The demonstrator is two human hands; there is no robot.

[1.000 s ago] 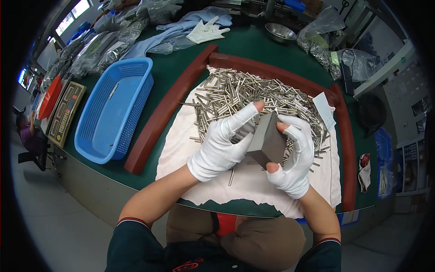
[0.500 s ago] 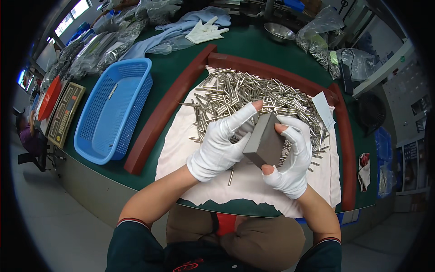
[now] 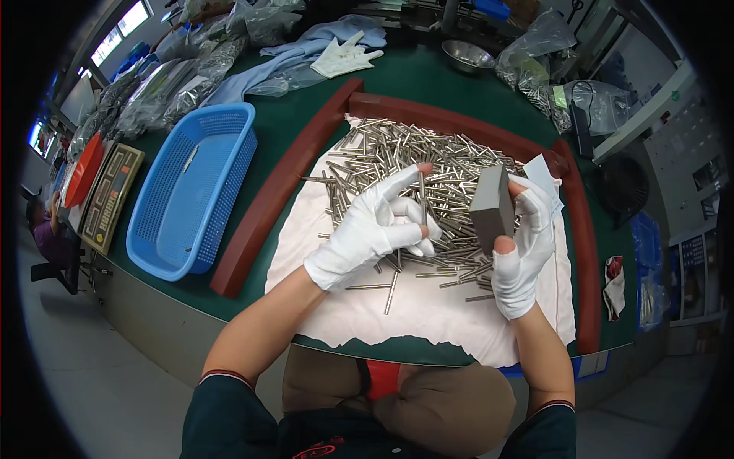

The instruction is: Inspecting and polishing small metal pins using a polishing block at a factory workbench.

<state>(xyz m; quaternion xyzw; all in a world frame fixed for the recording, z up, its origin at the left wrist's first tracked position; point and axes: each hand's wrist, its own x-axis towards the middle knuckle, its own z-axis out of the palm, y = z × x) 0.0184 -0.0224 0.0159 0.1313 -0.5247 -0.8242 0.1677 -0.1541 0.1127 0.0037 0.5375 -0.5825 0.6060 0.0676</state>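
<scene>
White gloves with bare fingertips cover both hands. Between the thumb and forefinger of my left hand (image 3: 367, 229) a thin metal pin (image 3: 422, 197) stands nearly upright. My right hand (image 3: 527, 249) grips a dark grey rectangular block (image 3: 492, 205), thumb at its lower corner and fingers behind its right side. The block is apart from the pin. Under and beyond both hands lies a heap of loose, shiny metal pins (image 3: 382, 149) on a pale pink cloth (image 3: 352, 317). Several stray pins lie nearer to me, one of them (image 3: 392, 293) below my left hand.
Dark red bars (image 3: 287, 187) frame the cloth on the green table (image 3: 413, 69). Left of them stands a blue plastic basket (image 3: 141, 241). A metal bowl (image 3: 468, 55), a white glove (image 3: 345, 56) and bagged parts (image 3: 535, 69) lie at the back. A person (image 3: 47, 229) sits far left.
My hands have moved apart. The block has shifted right in my right hand, away from the left, and the pin in my left hand now shows clearly.
</scene>
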